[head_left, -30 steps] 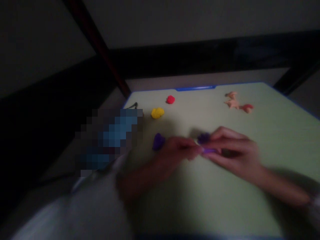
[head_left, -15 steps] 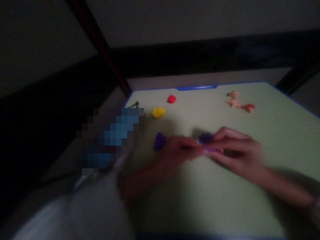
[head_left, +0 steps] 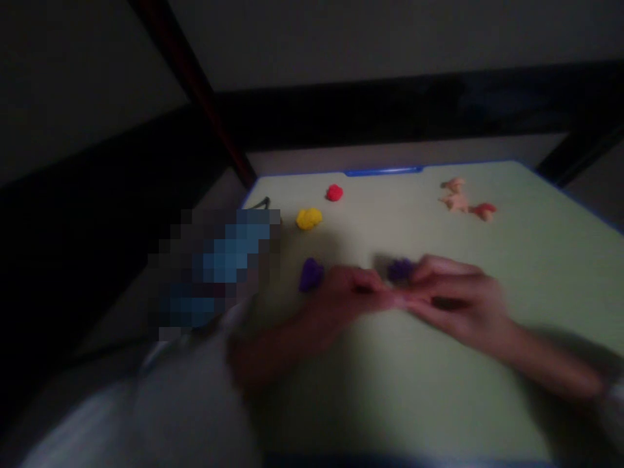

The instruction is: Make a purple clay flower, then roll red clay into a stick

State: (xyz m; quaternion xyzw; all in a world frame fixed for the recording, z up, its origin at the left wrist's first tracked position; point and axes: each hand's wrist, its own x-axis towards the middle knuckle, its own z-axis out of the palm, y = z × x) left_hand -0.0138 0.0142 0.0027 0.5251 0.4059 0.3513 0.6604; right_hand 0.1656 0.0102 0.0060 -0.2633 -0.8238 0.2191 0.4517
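My left hand (head_left: 348, 291) and my right hand (head_left: 463, 302) meet fingertip to fingertip over the table. Both are closed in a pinch on a small bit of purple modelling clay (head_left: 400, 298), mostly hidden by the fingers and blurred. Just behind the right fingers, a purple clay piece with a bumpy edge (head_left: 400, 268) lies on the table. A larger purple clay lump (head_left: 311, 274) rests beside the left hand, to its left.
A yellow clay lump (head_left: 309, 219) and a red one (head_left: 335, 192) lie farther back. At the far right is a peach-coloured clay figure (head_left: 457, 201) with a red-topped piece (head_left: 485, 211). The pale tabletop (head_left: 390, 390) has a blue rim. A blurred-out bluish object (head_left: 234, 253) stands at left.
The fingertips have shifted slightly down, and less purple shows between them. My right hand has moved a little left and down. The clay pieces on the table stay put.
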